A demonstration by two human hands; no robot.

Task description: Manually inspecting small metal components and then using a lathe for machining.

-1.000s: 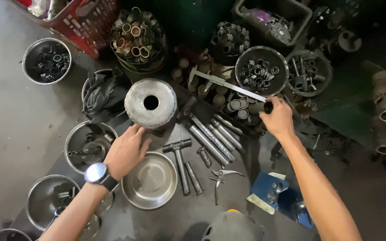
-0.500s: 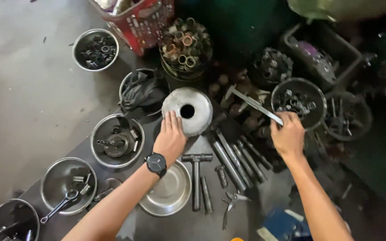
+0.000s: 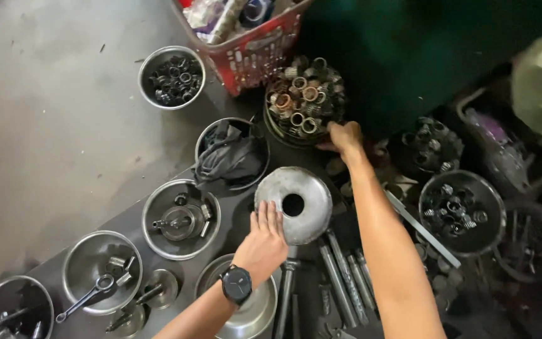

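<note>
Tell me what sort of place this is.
Probably a mechanic's repair workshop, worked on the floor: steel bowls of small rings and parts, a spanner in one bowl, and a round metal disc under the left hand.

Red basket (image 3: 246, 56), cloth-filled bowl (image 3: 230, 154), wrench in bowl (image 3: 89, 295)

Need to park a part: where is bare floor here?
Bare concrete floor left of the bowl of rings, above the steel bowls. Crowded around the left hand, the disc and the right hand.
</note>
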